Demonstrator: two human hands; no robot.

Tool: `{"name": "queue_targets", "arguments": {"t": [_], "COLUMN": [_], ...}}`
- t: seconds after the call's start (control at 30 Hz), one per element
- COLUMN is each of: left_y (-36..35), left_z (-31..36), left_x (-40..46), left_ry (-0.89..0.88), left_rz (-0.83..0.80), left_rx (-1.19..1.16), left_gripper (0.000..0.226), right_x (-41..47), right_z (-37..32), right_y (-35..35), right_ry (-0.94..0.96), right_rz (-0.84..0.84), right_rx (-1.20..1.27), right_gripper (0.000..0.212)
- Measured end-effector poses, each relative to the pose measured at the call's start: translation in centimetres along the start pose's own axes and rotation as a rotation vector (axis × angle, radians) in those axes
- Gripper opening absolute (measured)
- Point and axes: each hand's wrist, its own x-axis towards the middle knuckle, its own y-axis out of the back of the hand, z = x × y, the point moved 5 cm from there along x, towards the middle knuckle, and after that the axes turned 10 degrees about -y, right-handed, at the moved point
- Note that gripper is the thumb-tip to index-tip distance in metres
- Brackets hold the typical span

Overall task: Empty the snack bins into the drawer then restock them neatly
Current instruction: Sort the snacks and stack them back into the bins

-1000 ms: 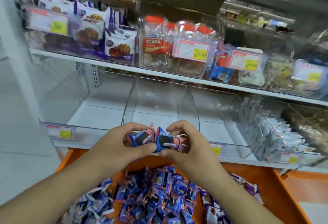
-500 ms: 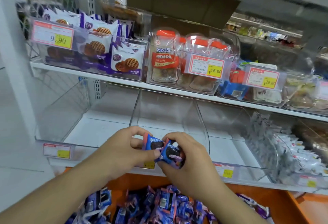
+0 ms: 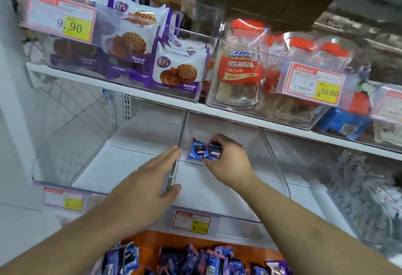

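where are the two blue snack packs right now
In the head view, centre: the two blue snack packs sit in the right hand, inside the clear bin on the lower shelf, just right of its divider.

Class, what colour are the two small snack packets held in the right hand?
Blue with dark cookie pictures: snack packets, head view.

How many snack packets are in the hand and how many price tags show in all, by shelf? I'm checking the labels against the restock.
Blue snack packets held by the right hand: 2
Upper shelf price tags: 3
Lower shelf price tags: 2
Total: 7
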Motion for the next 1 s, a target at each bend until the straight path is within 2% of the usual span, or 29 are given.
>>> {"name": "queue_targets", "arguments": {"t": [0.2,0.43,0.5,0.67,0.87,1.0], "left_y": [-0.9,-1.2,-1.2,-1.2,-1.2,-1.3], "left_z": [-0.9,-1.2,-1.3,-1.3,-1.1,-1.0], "left_x": [-0.2,-0.2,-0.3,-0.5,-0.6,-0.5], "left_ry": [-0.023,-0.046,-0.056,-0.064,-0.062,-0.064], "left_rz": [0.000,0.007,0.004,-0.005,-0.007,-0.001], "left_rx": [-0.017,-0.053,-0.050,-0.026,-0.033,-0.026], "left_gripper": [0.080,0.079,0.080,0.081,0.080,0.080], "right_x": [4.7,4.7,4.2,3.6,3.9,5.1], "right_z": [1.6,2.7,3.2,4.3,5.0,5.4], "right_y": [-6.0,-6.6,-6.1,-4.9,-4.0,-4.3], "right_ry": [0.005,-0.036,-0.069,-0.134,-0.150,-0.128], "right_rz": [-0.060,-0.138,-0.148,-0.127,-0.071,-0.043], "right_rx": [-0.058,0.041,0.073,0.004,0.088,-0.039], "right_gripper": [0.035,0.054,0.052,0.032,0.031,0.031]}}
